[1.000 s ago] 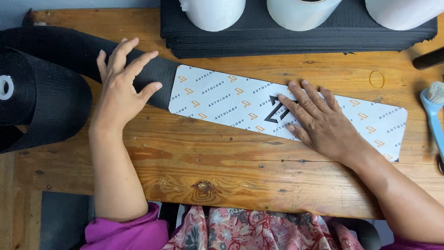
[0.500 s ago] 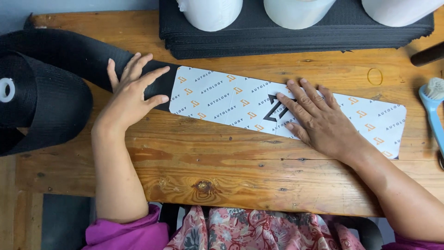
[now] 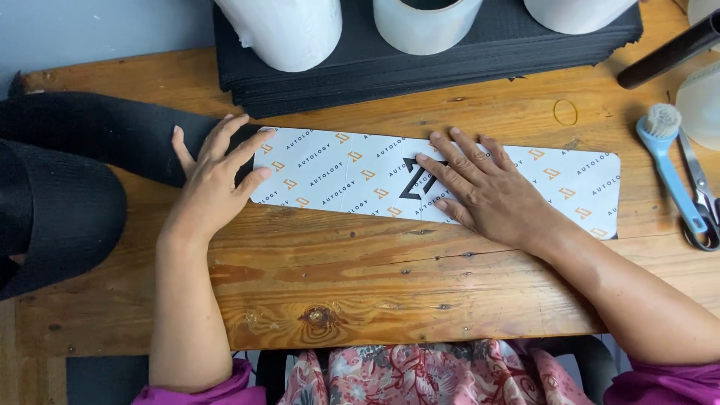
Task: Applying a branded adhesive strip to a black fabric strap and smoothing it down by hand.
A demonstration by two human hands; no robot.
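A long white printed card strip [image 3: 352, 176] with small orange marks and a black emblem lies across a wooden table [image 3: 390, 285]. My right hand [image 3: 480, 187] presses flat on its middle, fingers spread over the emblem. My left hand [image 3: 214, 180] lies flat at the strip's left end, fingertips on the card's edge and palm over a black fabric band [image 3: 105, 139]. That band runs left from under the card to a large black roll [image 3: 52, 217] at the table's left edge.
A stack of black sheets [image 3: 450, 52] sits at the back with three white rolls [image 3: 427, 22] on it. At the right lie a blue brush [image 3: 671, 165], scissors [image 3: 701, 195], a rubber band [image 3: 565, 112] and a black rod [image 3: 667, 52].
My left hand has slid right along the black band to the card's left end and flattened there. My right hand has stayed on the card's middle.
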